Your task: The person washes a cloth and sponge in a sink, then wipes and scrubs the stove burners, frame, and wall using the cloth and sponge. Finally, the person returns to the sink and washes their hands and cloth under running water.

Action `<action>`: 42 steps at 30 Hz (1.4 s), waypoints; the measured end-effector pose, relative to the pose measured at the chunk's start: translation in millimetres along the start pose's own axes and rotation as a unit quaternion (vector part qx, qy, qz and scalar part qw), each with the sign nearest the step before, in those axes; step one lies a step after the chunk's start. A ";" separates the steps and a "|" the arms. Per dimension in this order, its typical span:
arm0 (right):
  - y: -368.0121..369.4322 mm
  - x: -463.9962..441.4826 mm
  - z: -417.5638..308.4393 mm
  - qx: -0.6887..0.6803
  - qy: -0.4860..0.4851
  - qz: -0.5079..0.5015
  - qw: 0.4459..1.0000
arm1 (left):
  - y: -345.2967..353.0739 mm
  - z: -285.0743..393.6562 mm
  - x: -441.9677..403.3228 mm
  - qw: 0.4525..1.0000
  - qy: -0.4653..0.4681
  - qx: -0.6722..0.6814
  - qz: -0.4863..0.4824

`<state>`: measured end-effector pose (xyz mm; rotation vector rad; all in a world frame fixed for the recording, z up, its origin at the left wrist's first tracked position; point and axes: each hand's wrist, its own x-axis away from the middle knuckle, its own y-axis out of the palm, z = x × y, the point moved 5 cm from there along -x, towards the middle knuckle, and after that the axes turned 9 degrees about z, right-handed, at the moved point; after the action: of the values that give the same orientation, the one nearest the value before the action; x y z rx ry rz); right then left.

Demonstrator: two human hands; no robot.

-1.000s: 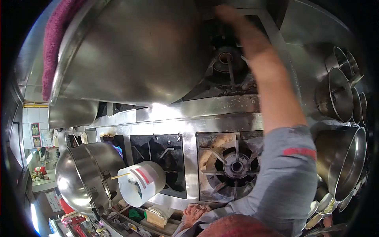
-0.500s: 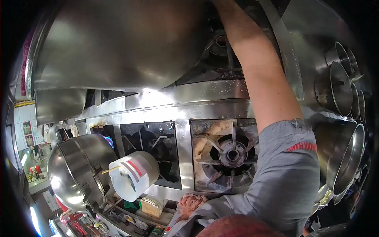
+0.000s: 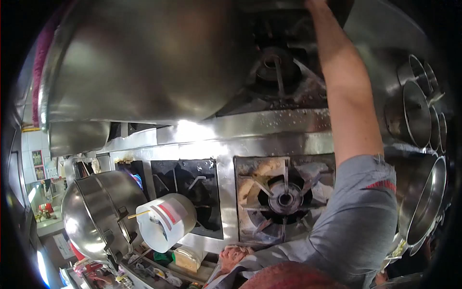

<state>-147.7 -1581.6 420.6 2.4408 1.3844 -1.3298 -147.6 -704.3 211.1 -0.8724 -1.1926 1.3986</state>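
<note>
My right arm reaches up over the back of the range, and only a small part of my right hand [image 3: 315,3] shows at the top edge, its fingers out of sight. Close to that hand is the dark rear burner [image 3: 273,65]. My left hand [image 3: 233,255] is closed at the stove's front edge, below the front right burner [image 3: 285,198]. A pale, crumpled patch shows at its fingers, and I cannot make out what it is. Left of it, a white plastic bucket [image 3: 185,212], with a yellow stick in its mouth, stands over the front left grate [image 3: 207,180].
A large steel pot [image 3: 144,58] fills the upper left. A steel wok-like vessel [image 3: 103,185] stands at the left. Several steel pots [image 3: 416,113] line the right side, with a wide pan [image 3: 426,202] below. A cluttered shelf [image 3: 144,262] lies at lower left.
My right arm has shifted right and further up, so more of the rear burner shows. The view has dropped the stove and pots slightly lower in the picture. My left hand stays at the front edge.
</note>
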 end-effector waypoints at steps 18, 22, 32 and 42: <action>20.7 -8.8 -53.6 0.111 -0.372 0.035 0.921 | 13.8 -6.0 -3.3 0.999 0.023 -0.029 0.029; -31.9 -46.4 -5.9 0.147 -0.334 0.137 0.921 | 10.9 -4.8 -3.6 0.999 0.018 -0.028 0.025; 109.3 50.9 11.4 0.048 -0.453 -0.171 0.874 | 11.5 0.0 5.2 0.997 0.035 -0.035 0.050; 30.0 -3.2 46.9 0.251 -0.206 -0.231 0.917 | -0.7 3.3 2.5 1.000 0.002 -0.016 0.011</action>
<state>-157.9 -1621.1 382.5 1.9150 1.7156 -2.4032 -151.0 -702.5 212.7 -0.9134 -1.2085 1.3981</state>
